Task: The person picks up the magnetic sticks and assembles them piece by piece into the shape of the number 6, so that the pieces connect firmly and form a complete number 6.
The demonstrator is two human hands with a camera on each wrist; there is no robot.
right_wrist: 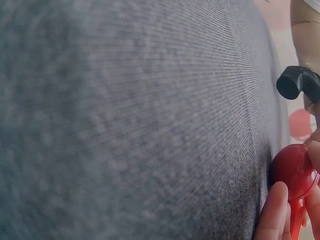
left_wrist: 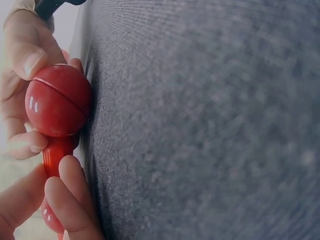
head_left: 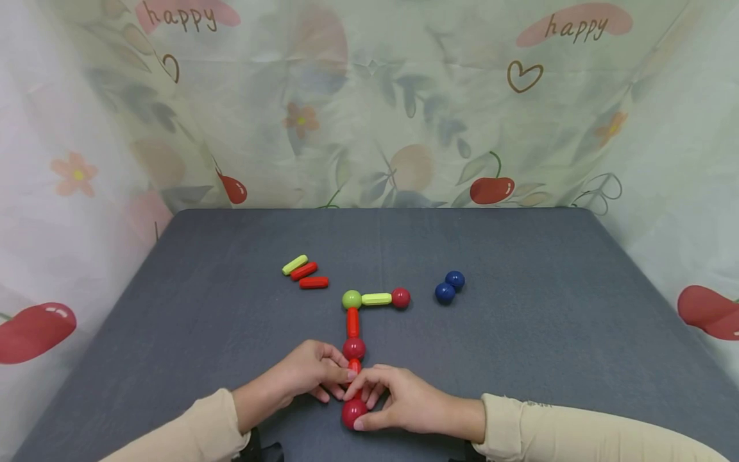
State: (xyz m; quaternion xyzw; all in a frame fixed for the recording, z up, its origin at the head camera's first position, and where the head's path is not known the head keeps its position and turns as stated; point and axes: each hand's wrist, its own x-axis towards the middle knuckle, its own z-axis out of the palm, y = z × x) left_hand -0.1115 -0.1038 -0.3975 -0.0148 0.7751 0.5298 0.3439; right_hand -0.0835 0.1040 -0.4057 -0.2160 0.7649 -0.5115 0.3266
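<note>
Evidently, both hands are working on the near part of a ball-and-rod toy chain, which is lying along the middle of the table (head_left: 537,333), running toward the far edge before bending toward the right edge. The left hand (head_left: 308,370) is pinching the lower red rod (head_left: 355,366), its thumb and fingers clamping together on it. Meanwhile, the right hand (head_left: 407,399) is gripping the near red ball (head_left: 349,414), its thumb pressing on the side and its curled fingers reaching over it toward the rod.

Beyond the left hand's fingers, the middle red ball (head_left: 354,348) is joining the lower rod to the upper red rod (head_left: 353,323). A green ball (head_left: 351,299) is forming the corner, and a yellow-green rod (head_left: 376,299) is linking it to the end red ball (head_left: 401,298).

Toward the left edge, a loose yellow-green rod (head_left: 295,265) and two loose red rods (head_left: 314,283) are lying close together. Toward the right edge, two blue balls (head_left: 444,294) are resting against each other. Behind the far edge, a printed cloth (head_left: 369,141) is hanging.
</note>
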